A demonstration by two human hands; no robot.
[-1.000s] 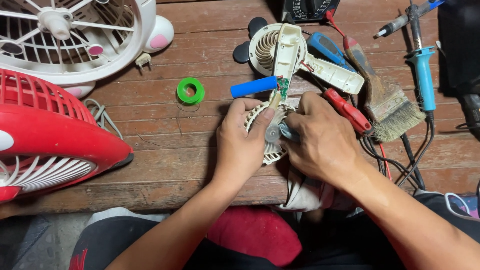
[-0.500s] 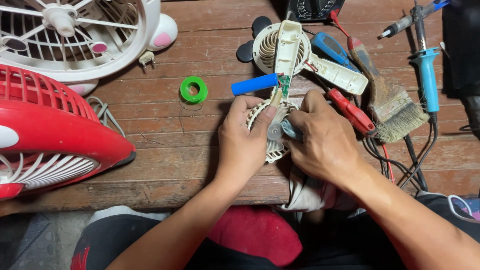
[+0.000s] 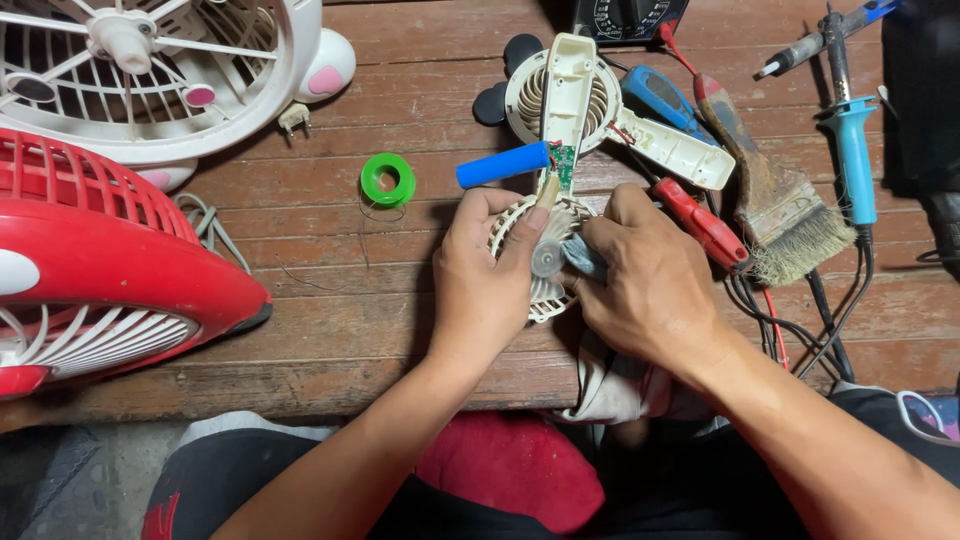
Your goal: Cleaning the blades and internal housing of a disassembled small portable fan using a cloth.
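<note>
The left hand (image 3: 480, 290) cups the small white fan grille (image 3: 535, 255) from the side, thumb hooked over its rim; the right hand (image 3: 650, 285) pinches the grey hub (image 3: 547, 260) at its centre, a bluish piece under its fingertips. The grille sits at the near edge of the worktop (image 3: 330, 300). I'd brace it firmly and move the hub gently, straight. Beyond lie a blue battery (image 3: 503, 165) and the opened fan handle (image 3: 567, 95). Against a second ago, both hands look barely shifted.

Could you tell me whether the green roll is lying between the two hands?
No, the green roll lies alone on the wooden table, off to the side of the left hand, while the right hand is farther away.
</note>
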